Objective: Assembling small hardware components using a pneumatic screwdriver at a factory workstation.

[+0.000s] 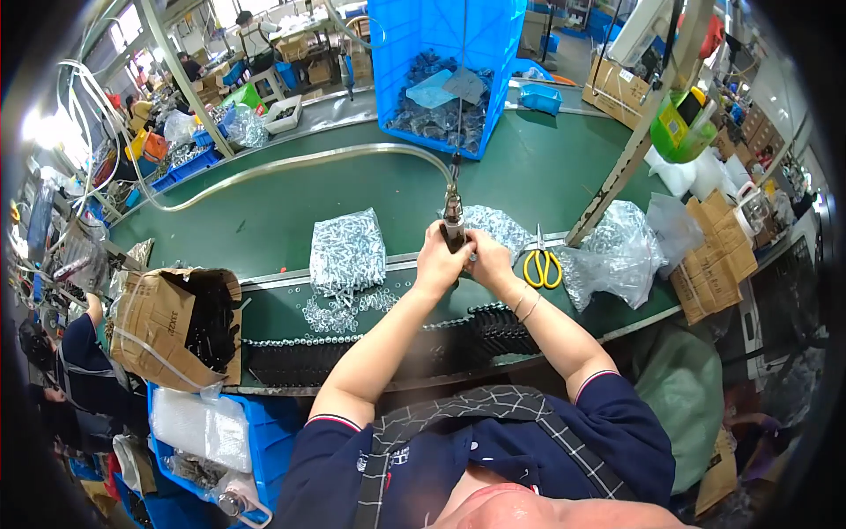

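Note:
My left hand [438,269] is wrapped round a hanging air screwdriver [454,231], with a clear hose [308,157] joined to its top. Close against it, my right hand [490,260] has its fingers curled together by the tool's lower part; what they pinch is hidden. Along the bench's near edge runs a row of black parts [295,361] topped with small metal rings or nuts. Loose metal nuts [339,310] lie left of my hands, below a clear bag of screws [348,251]. Yellow-handled scissors [552,270] rest to the right.
A cardboard box [154,326] of black parts stands at the left end. Behind the hands is a tall blue bin [414,53] of dark parts. More clear bags [621,251] and a slanted metal post [630,145] are at right. A blue crate [264,432] sits below the bench.

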Demonstrator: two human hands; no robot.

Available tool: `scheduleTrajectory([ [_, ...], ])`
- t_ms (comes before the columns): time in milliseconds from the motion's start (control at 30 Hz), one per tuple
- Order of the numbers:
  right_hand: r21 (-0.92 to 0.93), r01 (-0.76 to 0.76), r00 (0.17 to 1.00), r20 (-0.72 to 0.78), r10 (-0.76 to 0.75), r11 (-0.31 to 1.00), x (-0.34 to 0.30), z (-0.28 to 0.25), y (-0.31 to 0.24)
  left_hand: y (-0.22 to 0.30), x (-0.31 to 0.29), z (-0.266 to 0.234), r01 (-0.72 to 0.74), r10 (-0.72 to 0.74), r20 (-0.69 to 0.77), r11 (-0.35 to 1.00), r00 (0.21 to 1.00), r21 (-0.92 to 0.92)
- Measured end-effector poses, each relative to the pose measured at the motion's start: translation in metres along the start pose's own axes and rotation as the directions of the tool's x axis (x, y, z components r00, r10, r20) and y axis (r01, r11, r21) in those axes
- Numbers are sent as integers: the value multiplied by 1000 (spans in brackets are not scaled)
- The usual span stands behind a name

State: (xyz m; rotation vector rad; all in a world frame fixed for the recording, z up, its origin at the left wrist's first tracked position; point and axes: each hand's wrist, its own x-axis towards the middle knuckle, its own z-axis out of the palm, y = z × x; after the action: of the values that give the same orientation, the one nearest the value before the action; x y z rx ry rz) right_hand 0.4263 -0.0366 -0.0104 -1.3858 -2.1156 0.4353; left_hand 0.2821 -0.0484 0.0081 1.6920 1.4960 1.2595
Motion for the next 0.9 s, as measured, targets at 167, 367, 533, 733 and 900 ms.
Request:
scheduleTrajectory([
  [167, -9, 327, 871, -385, -305, 945, 6, 36, 7, -18, 12, -19, -3, 14, 128, 996, 992, -86],
  [367, 689, 189, 981, -107, -159, 700, 14, 62, 1, -49, 3, -19, -179, 221, 93, 925, 971, -337],
  [533, 554, 181, 977, -195, -84, 813, 5, 62, 3, -42, -18, -24, -219, 203, -83, 917, 976, -332],
  [733, 502, 129, 971, -237, -7, 855, -11, 64, -20, 29, -9, -44, -406, 423, -296, 906, 856, 121],
  [900, 632, 121, 979, -204, 14, 765, -20, 68, -28, 40, 4, -53, -187, 180, -96, 980, 979, -68],
])
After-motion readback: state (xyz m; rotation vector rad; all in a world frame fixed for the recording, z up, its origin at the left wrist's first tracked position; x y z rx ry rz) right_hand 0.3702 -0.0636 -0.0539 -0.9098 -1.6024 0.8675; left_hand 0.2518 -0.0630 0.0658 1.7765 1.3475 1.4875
